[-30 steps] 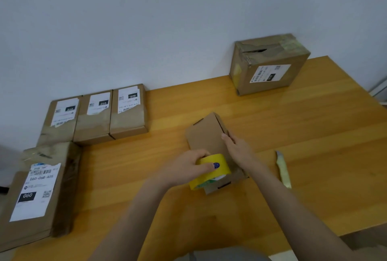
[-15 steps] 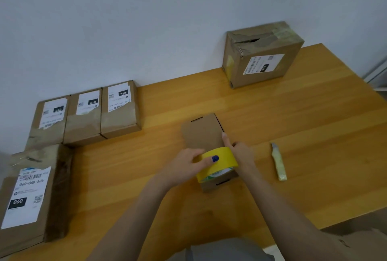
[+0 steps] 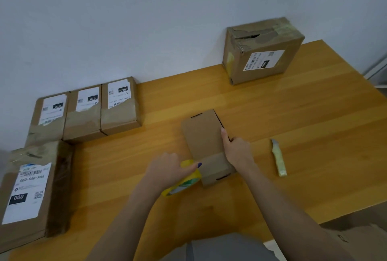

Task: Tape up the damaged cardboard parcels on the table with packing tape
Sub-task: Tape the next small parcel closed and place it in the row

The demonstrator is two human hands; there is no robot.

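Grips a yellow tape roll (image 3: 186,179) in the left hand (image 3: 167,168), at the near left edge of a small cardboard box (image 3: 204,135). Holds the box's right edge with the right hand (image 3: 237,149). Shows a tape strip (image 3: 213,161) across the box's near end and a knife (image 3: 277,158) lying to its right.

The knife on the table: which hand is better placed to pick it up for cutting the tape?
Probably the right hand. The knife lies beside it, and it only holds the edge of the small box. The left hand grips the tape roll.

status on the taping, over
Left hand grips tape roll, strip laid across small box. Right hand holds its right edge. Cutter lies apart, nothing blocking.
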